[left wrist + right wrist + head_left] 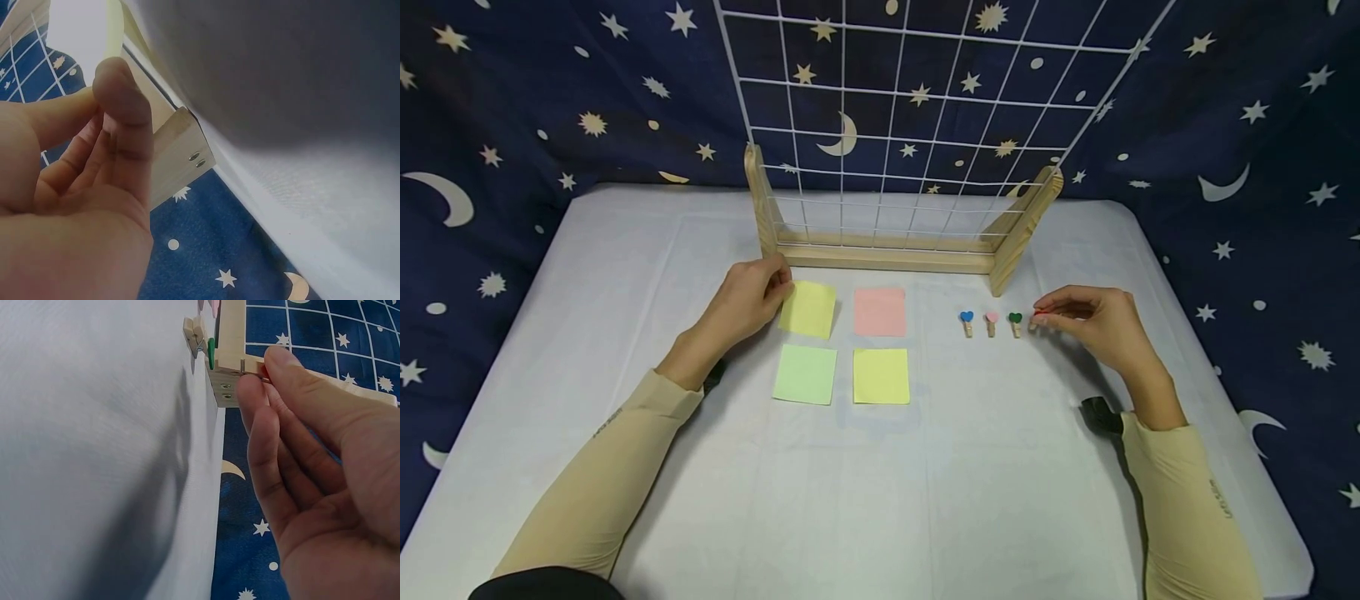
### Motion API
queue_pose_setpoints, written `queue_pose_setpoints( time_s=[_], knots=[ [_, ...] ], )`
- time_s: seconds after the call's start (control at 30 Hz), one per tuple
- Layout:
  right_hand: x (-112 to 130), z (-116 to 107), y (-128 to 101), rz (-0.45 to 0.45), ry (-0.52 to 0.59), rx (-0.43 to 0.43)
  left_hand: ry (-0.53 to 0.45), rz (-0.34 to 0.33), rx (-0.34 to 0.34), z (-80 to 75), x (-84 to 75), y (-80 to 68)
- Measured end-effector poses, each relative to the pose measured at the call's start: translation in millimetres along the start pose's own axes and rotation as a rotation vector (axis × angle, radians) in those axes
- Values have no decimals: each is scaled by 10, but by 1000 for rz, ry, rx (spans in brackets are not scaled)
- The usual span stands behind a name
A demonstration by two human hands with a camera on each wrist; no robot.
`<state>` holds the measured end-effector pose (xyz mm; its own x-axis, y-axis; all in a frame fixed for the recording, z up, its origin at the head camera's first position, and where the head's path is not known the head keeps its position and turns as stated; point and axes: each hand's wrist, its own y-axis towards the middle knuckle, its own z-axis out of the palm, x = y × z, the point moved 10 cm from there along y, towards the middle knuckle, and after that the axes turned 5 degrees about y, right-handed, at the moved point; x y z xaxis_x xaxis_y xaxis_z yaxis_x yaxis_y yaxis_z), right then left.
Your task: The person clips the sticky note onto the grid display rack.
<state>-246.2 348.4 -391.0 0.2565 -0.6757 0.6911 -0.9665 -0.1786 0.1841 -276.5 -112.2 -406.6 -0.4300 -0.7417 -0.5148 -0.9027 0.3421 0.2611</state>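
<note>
My left hand (747, 298) pinches the left edge of the upper-left yellow sticky note (809, 310). In the left wrist view, thumb and forefinger meet on that note (114, 32), which stands up from the fingertips. On the right, my right hand (1099, 323) pinches a small wooden clothespin (1034, 323) with a bit of red showing; the fingers cover most of it. The right wrist view shows its wooden end (252, 365) beyond the fingertips. To its left lie clothespins with a green heart (1016, 324), a pink heart (992, 323) and a blue heart (967, 322).
A pink note (880, 312), a green note (805, 375) and another yellow note (881, 377) lie on the white-covered table (850, 508). Behind them stands a white wire grid (891, 133) on a wooden base (887, 257). Dark starry cloth (550, 83) hangs around the table.
</note>
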Motion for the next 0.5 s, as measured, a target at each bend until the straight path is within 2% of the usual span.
queue_pose_setpoints(
  time_s=[0.33, 0.5],
  knots=[
    [-3, 9, 0, -10, -10, -1, -13, -3, -71, -96, -29, 17],
    [51, -12, 11, -40, 4, -27, -9, -3, -135, -169, -44, 12]
  ],
)
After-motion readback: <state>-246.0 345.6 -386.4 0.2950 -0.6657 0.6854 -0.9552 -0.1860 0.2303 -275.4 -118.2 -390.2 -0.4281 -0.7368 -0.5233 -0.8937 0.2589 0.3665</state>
